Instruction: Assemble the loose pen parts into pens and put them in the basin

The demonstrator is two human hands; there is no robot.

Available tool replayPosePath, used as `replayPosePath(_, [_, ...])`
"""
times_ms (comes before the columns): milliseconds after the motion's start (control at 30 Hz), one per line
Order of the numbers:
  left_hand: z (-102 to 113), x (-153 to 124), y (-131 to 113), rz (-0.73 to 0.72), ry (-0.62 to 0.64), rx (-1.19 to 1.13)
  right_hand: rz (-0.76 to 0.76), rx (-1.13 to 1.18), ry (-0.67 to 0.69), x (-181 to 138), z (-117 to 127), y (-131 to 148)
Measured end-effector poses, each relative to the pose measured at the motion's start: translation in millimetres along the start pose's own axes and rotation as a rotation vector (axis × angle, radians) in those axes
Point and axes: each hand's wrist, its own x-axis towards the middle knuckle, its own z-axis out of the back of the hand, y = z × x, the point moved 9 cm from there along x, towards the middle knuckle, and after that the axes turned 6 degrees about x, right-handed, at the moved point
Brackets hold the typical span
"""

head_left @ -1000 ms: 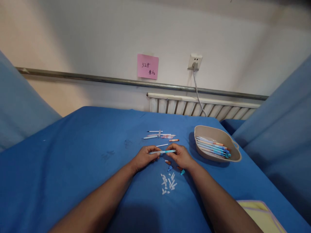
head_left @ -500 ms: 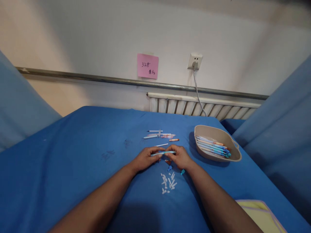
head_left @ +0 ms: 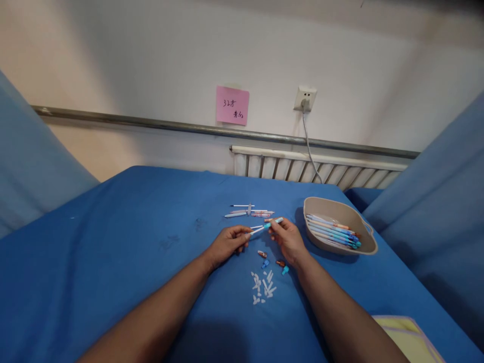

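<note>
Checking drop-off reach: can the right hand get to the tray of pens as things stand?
Probably yes. The right hand, holding a pen, sits just left of the open-topped tray, with only bare blue cloth between them.

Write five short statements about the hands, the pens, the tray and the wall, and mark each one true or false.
1. The right hand holds a light blue pen. True.
2. The beige tray is empty. False: several pens lie in it.
3. Small white parts lie on the blue cloth. True.
4. The pink note lies on the cloth. False: it is stuck to the wall.
5. The socket has nothing plugged in. False: a cable hangs from it.
</note>
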Motion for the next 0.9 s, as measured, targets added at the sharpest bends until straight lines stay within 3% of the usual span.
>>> replayPosePath(200, [7.7,1.5,1.3,0.008,-0.06,0.0,0.009,0.12,-0.102,7.3,20.8,10.3])
replayPosePath(467, [4.9,0.7,0.4,0.017,-0.04,-0.017,-0.001,0.075,-0.04,2.4,4.8,6.3])
replayPosePath(733, [4.5,-1.2,-1.7,0.024,-0.038,-0.051,0.063,0.071,-0.098,6.6,18.6,19.6])
replayPosePath(900, [1.8,-1.4,-1.5,0.033,-0.011,-0.04,0.055,0.019,-0.075,3.8,10.9,14.9])
